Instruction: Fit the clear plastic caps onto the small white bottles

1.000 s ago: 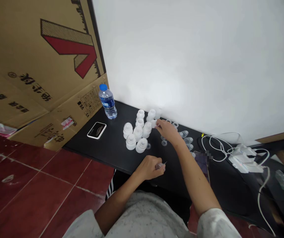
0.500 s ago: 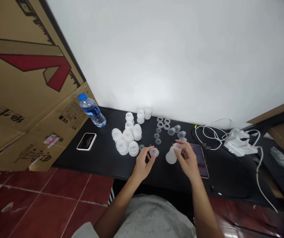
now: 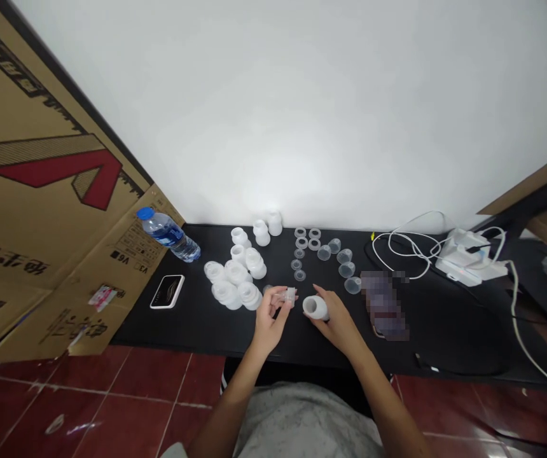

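Note:
Between the fingertips of my left hand (image 3: 270,321) is a small clear plastic piece (image 3: 289,296), its end turned to the right. My right hand (image 3: 336,318) is wrapped round a white plastic bottle (image 3: 315,308), tilted so its open mouth faces left toward that piece. A small gap separates the two. Left of my hands stands a cluster of white bottles (image 3: 236,272). Beyond my hands lie several translucent rings (image 3: 301,243) and small clear discs (image 3: 299,275). A curved row of clear dome-shaped caps (image 3: 346,270) lies to the right.
A water bottle (image 3: 171,235) with a blue cap and a white-edged phone (image 3: 167,291) are at the left, by a large cardboard box (image 3: 54,191). At the right are a blurred-out flat device (image 3: 384,306) and a white power strip (image 3: 469,256) with looping cables. A white wall (image 3: 302,114) rises behind.
My right hand has picked the white bottle off the table and tipped its mouth left, closer to my left hand. My left hand has turned the clear piece sideways. The camera view has shifted slightly.

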Available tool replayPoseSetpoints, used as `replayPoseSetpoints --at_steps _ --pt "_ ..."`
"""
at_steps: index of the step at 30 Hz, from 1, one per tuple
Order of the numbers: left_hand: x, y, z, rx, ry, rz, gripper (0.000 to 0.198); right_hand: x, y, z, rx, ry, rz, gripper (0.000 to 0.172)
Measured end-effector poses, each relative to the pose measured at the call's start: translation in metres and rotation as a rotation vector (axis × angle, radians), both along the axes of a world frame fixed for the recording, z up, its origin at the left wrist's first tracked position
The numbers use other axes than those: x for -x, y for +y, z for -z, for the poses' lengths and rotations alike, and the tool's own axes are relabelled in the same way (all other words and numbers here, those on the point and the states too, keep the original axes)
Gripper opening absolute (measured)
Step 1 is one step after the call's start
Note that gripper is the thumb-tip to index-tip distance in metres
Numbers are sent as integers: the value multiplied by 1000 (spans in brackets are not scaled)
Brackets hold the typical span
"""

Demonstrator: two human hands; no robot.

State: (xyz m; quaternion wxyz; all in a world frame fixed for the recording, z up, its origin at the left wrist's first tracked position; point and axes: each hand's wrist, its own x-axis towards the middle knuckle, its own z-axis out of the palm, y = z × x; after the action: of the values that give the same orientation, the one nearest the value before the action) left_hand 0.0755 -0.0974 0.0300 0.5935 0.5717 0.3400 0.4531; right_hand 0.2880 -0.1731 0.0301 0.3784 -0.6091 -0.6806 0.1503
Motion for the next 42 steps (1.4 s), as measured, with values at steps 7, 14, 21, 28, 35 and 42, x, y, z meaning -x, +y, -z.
replayPoseSetpoints --at_steps 7,14,21,28,35,42 --pt "4 2 3 -101 166 -22 34 2 0 -3 -49 -44 25 103" --pt "5 5 8 -98 249 -22 34 3 -10 -2 -108 -117 11 83" --pt "3 4 4 -58 160 33 36 0 -10 4 -232 196 103 38" --pt "5 1 -3 -127 162 87 40 -9 -4 -10 -193 299 23 39" --pt "9 5 2 -212 358 99 32 -7 -7 -6 -130 323 -19 28" --pt "8 6 -6 -273 302 111 33 -9 -10 -9 -38 351 -35 41"
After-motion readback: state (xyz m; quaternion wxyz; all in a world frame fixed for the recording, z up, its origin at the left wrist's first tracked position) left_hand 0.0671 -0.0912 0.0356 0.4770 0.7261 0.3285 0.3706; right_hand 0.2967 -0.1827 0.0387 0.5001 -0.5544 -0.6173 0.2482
